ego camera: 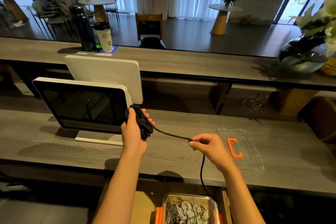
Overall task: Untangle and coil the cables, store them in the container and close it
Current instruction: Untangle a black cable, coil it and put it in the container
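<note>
two hands (pixel 133 129) (pixel 207 144), one container (pixel 189 209) (lid (pixel 240 148) apart)

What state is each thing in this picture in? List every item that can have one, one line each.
Black cable: partly coiled, free end trailing down.
Left hand: grips the coil.
Right hand: pinches the loose strand.
Container: open, holding white cables.
Lid: off, lying on the counter.
Monitor: screen dark.
Coffee cup: lidded, upright.
</note>
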`<state>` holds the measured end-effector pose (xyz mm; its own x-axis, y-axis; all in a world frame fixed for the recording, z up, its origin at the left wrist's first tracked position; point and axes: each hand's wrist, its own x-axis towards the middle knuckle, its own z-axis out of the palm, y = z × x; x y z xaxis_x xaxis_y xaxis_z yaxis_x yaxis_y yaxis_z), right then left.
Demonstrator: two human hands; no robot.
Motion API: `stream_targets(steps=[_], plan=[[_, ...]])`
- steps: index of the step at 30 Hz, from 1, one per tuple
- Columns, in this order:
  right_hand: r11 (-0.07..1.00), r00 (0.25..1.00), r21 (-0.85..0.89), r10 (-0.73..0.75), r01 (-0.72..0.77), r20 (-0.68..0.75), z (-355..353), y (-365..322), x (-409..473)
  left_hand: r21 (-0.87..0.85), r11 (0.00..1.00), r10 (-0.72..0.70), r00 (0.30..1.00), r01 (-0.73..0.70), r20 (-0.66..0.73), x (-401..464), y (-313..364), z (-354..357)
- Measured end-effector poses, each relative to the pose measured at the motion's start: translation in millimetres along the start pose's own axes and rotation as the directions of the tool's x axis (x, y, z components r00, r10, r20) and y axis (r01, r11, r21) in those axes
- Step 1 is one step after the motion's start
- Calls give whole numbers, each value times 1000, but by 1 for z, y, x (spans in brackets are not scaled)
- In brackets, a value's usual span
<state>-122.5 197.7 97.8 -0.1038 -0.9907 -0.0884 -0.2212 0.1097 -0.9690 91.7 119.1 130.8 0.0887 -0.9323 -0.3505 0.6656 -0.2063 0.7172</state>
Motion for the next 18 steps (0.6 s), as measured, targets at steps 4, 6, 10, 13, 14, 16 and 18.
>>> stream_targets(steps=[4, 6, 10, 13, 14, 16, 18], plan=[[995, 991, -66, -68, 76, 111, 0, -7, -4, 307, 937, 206, 974, -167, -99, 0, 2, -3], [986, 981, -103, -110, 128, 163, 0, -14, -6, 493, 835, 306, 951, -246, -43, -2, 3, -4], [960, 955, -143, -208, 241, 210, 2, -29, -8, 724, 618, 261, 949, -306, 178, -8, 2, 2], [938, 942, -139, -297, 319, 154, 2, -38, -8, 828, 473, 97, 952, -302, 292, -12, 2, 9], [934, 939, -127, -320, 335, 129, 2, -40, -7, 860, 410, -1, 943, -303, 333, -12, 1, 10], [924, 930, -123, -351, 363, 107, 2, -41, -7, 884, 276, -238, 864, -377, 443, -12, 1, 10], [910, 918, -137, -379, 392, 113, 5, -41, -8, 831, 256, -419, 718, -494, 556, -15, -3, 10]])
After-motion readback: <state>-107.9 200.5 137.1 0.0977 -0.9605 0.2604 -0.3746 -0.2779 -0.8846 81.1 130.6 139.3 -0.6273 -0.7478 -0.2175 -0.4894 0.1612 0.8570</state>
